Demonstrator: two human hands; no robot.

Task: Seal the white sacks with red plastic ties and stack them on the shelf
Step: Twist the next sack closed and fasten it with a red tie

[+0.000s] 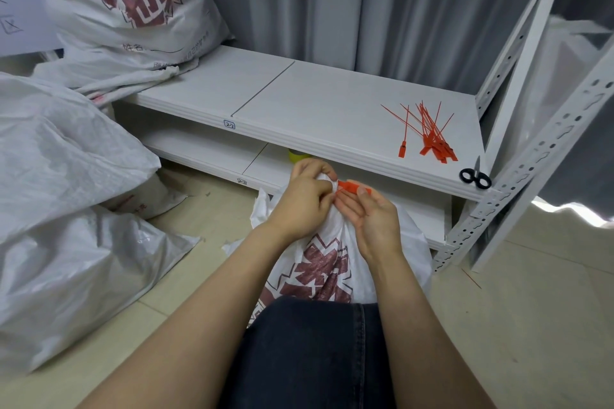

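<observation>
Far left, two bulging white floor sacks [66, 209] slumped on the tiles, one piled against the other; above them a printed sack [133, 10] sat on the left end of the shelf [299, 100], its neck drooping over the front edge; moving in, the left hand [305, 199] was clamped round the gathered neck of the open sack [332, 262], fingers curled tight on the bunched white weave; that sack stood on the floor between the person's knees, right up against the lower shelf board, its dark red print facing the camera; at the neck was the red tie [352, 188], flat tag poking out to the right, and the right hand [375, 219] had it, thumb pressed on top of the tag, fingers reaching underneath towards the left hand; whether the strap was cinched could not be told, the fingers hid it; further right, spare ties [432, 136] lay fanned on the shelf board; near them at the front corner, black-handled scissors [475, 178], close by the perforated upright [538, 169]
</observation>
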